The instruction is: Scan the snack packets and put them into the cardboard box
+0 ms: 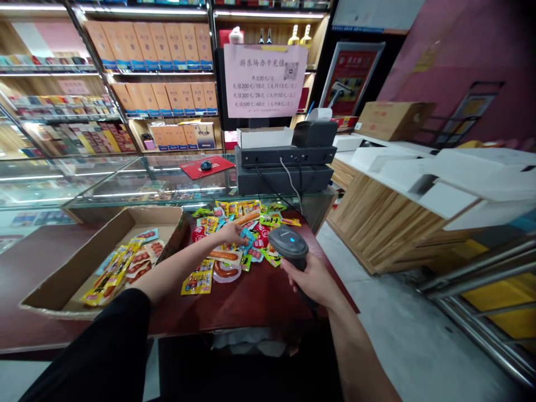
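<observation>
Gripping a scanner (pixel 288 245), the right hand (pixel 310 276) hovers near the table edge (pixel 344 292).

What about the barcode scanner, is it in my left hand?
No, the right hand grips the barcode scanner; the left hand is among snack packets.

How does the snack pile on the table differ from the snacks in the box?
The snack pile spreads over the tabletop; the boxed snacks lie inside the cardboard box. The snack pile looks larger than the boxed snacks. The left hand is at the snack pile, while the boxed snacks lie untouched. Both include yellow packets.
</observation>
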{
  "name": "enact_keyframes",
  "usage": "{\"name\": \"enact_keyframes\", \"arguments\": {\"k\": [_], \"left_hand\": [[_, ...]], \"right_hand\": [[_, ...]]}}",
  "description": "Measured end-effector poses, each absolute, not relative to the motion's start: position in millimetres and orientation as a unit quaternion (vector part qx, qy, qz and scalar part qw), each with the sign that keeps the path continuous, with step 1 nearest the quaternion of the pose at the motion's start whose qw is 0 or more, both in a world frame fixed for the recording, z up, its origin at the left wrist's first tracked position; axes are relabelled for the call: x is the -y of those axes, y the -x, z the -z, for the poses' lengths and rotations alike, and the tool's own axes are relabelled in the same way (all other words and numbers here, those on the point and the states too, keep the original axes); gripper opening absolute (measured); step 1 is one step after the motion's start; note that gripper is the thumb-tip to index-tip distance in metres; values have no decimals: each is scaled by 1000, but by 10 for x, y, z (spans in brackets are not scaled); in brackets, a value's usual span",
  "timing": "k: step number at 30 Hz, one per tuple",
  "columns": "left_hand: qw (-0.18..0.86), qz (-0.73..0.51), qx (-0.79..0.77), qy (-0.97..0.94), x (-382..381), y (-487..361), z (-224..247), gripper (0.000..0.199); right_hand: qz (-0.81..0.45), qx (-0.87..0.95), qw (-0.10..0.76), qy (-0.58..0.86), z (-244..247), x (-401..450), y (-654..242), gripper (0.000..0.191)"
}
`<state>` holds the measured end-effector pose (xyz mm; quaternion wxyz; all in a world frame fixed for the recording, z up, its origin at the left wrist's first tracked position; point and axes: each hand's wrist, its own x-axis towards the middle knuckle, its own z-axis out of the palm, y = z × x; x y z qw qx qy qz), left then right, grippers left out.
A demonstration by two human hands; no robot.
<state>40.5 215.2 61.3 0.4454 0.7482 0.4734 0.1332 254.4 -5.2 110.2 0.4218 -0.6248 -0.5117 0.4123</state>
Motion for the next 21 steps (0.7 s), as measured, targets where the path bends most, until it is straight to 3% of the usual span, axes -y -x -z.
{"name": "enact_keyframes", "arguments": {"k": [3,9,14,21], "left_hand": [[466,-154,-485,-724,-2159,-443,-716,33],[617,-286,-473,-560,-2124,-554,-855,44],[688,-297,-428,-506,-2045,-567,-866,44],[707,-294,-407,-497,-2035,-558,-788,34]], "right_hand": [[-415,508,421,627,-1099,64,-2544,27],[-412,509,418,630,-1088,68,-2532,24],[-404,513,402,642,-1054,55,-2522,21],[-381,531,376,657,-952,22,-2511,21]]}}
